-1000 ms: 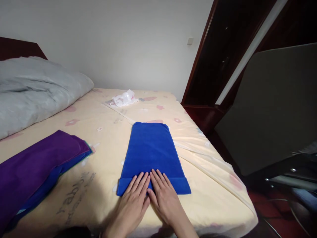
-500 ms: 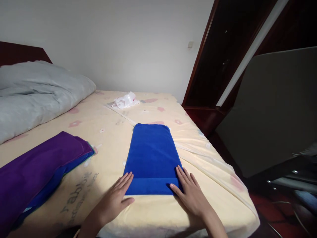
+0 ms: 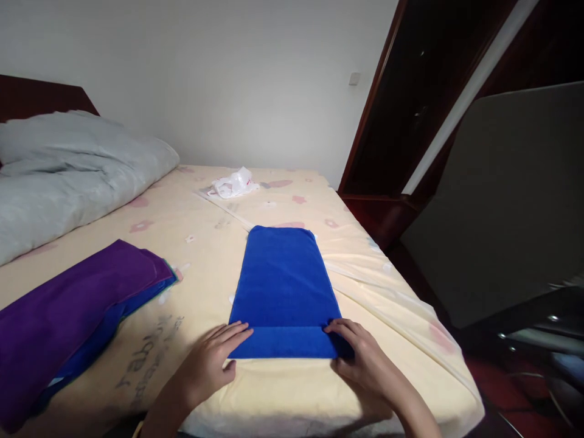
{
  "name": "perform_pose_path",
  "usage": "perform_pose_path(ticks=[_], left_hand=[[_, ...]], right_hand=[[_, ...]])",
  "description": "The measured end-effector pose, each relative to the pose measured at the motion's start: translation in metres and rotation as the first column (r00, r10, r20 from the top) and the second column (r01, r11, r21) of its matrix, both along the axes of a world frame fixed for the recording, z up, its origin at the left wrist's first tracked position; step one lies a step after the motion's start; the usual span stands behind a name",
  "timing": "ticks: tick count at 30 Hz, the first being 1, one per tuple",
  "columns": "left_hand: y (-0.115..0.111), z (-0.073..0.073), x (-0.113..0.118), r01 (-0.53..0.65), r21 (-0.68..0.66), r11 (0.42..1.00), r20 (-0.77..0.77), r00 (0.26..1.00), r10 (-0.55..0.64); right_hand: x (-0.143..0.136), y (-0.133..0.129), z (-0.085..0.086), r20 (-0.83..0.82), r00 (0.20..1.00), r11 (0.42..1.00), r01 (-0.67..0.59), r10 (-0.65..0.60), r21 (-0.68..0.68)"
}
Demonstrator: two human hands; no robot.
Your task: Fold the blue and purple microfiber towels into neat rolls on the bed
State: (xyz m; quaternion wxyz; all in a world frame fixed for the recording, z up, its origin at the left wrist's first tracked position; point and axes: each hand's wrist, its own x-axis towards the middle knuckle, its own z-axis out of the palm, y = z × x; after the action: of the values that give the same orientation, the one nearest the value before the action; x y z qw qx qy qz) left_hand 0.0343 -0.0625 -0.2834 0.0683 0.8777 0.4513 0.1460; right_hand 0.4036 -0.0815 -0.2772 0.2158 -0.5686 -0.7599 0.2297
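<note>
A blue towel [image 3: 285, 274] lies flat on the bed, longer than it is wide, with a narrow folded strip along its near end. My left hand [image 3: 216, 356] rests at the towel's near left corner, fingers stretched over the strip and thumb apart on the sheet side. At the near right corner is my right hand [image 3: 360, 356], its fingers bent onto the towel's edge and its thumb apart from them, close to the corner. Neither hand has lifted the cloth. Left of them lies a purple cloth [image 3: 86, 292] over a blue cloth [image 3: 109, 322].
The bed has a cream patterned sheet [image 3: 201, 261], wrinkled at the right. A white plastic bag [image 3: 233, 184] sits toward the wall, and a grey quilt [image 3: 86, 164] is heaped at the left. Beyond the bed's right edge stand a dark wardrobe [image 3: 410, 103] and a grey panel [image 3: 502, 194].
My right hand's fingers have bent and moved slightly toward me along the towel's edge. My left fingers have turned a little inward. The towel lies as before.
</note>
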Motion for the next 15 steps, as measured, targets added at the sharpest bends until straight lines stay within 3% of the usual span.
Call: perform_pose_path(ticks=[5, 8, 15], left_hand=[[0.003, -0.001, -0.005, -0.039, -0.119, 0.992, 0.108, 0.993, 0.052], [0.007, 0.002, -0.008, -0.096, -0.220, 0.971, 0.240, 0.959, 0.149], [0.016, -0.002, -0.001, -0.303, -0.360, 0.882, 0.467, 0.760, 0.452]], right_hand=[[0.004, 0.003, 0.000, -0.112, 0.985, 0.991, 0.128, -0.132, -0.034], [0.007, 0.005, -0.001, -0.187, 0.951, 0.967, 0.230, -0.247, -0.110], [0.006, 0.016, -0.015, -0.337, 0.818, 0.884, 0.416, -0.466, -0.213]])
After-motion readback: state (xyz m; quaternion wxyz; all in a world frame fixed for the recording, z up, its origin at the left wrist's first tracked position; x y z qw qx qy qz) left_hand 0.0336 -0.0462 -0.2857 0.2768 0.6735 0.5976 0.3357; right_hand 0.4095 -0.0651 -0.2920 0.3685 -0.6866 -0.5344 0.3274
